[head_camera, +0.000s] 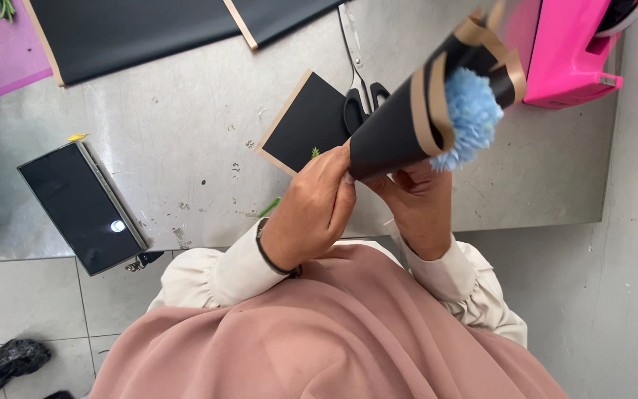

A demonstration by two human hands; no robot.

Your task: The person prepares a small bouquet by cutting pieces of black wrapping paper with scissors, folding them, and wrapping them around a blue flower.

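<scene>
A black paper cone (407, 122) with a blue flower (467, 118) is pinched at its narrow end, frame centre, by both hands. The left hand (308, 214) is closed on the tip; the right hand (422, 203) is wrapped beneath it.

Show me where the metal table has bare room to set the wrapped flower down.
The widest bare patch of the metal table lies between the phone, the large black sheet and the small black paper square. Another runs right of the hands, below the pink box. It is crowded around the scissors and the bouquet cone.

Both hands meet at chest height, left hand (311, 210) and right hand (419, 203) each closed in a grip.
</scene>
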